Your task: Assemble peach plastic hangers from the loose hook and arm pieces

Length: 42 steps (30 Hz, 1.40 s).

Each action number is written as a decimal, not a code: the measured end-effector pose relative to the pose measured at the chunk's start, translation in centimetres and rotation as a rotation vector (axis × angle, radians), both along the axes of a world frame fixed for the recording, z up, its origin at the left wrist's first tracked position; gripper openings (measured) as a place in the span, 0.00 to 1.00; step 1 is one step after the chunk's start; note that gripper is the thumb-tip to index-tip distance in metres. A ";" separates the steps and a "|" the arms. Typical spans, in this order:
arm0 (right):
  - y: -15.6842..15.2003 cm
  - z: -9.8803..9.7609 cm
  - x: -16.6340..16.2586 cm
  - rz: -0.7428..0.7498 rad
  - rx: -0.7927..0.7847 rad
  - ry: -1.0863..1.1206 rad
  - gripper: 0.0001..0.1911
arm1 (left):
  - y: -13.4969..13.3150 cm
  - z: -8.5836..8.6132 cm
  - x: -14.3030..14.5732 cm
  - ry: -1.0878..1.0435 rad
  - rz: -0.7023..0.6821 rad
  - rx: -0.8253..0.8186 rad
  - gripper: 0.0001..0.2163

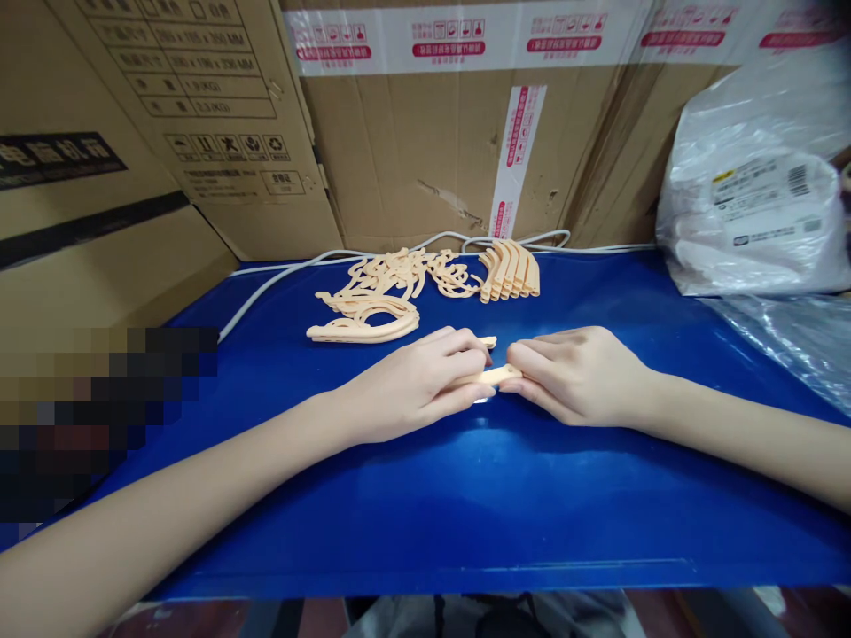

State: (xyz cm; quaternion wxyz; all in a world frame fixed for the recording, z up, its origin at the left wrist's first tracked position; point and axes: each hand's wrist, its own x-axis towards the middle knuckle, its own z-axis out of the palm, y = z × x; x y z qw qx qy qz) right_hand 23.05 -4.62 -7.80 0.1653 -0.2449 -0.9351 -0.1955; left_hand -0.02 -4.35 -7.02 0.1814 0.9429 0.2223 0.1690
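Over the middle of the blue table, my left hand (425, 381) has its fingers closed round a beige curved plastic piece (493, 377). The fingertips of my right hand (585, 377) pinch the other end, where a small hole shows. A second beige end (490, 342) sticks out beyond my left fingers; whether it belongs to the same piece, I cannot tell. Most of what I hold is hidden by my fingers. Behind my hands lie a loose heap of small beige parts (392, 270), long curved arms (365, 332) and a neat row of curved beige pieces (511, 273).
Cardboard boxes (432, 151) wall off the back and left of the blue table (425, 496). A white cable (266, 282) runs along the rear edge. At the back right stands a plastic-wrapped package (751, 204), with clear plastic film (791, 341) in front.
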 end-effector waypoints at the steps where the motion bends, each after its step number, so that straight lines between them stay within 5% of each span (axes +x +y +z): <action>1: 0.0 0.0 0.0 0.003 0.025 -0.001 0.19 | 0.0 0.0 0.0 0.003 0.000 0.001 0.12; 10: 0.0 0.2 0.0 0.072 0.029 0.050 0.16 | -0.3 0.1 0.0 0.040 -0.022 0.004 0.11; 25: 0.1 0.3 -0.4 0.205 -0.482 0.229 0.16 | -0.8 0.3 0.3 0.074 -0.065 0.010 0.11; 34: 0.4 0.0 -0.2 -0.031 -0.064 0.163 0.16 | -0.1 -0.2 0.0 0.027 0.033 0.079 0.12; 42: 0.8 -0.1 -0.1 0.003 -0.148 0.061 0.21 | -0.2 -0.2 0.1 0.049 0.048 0.151 0.13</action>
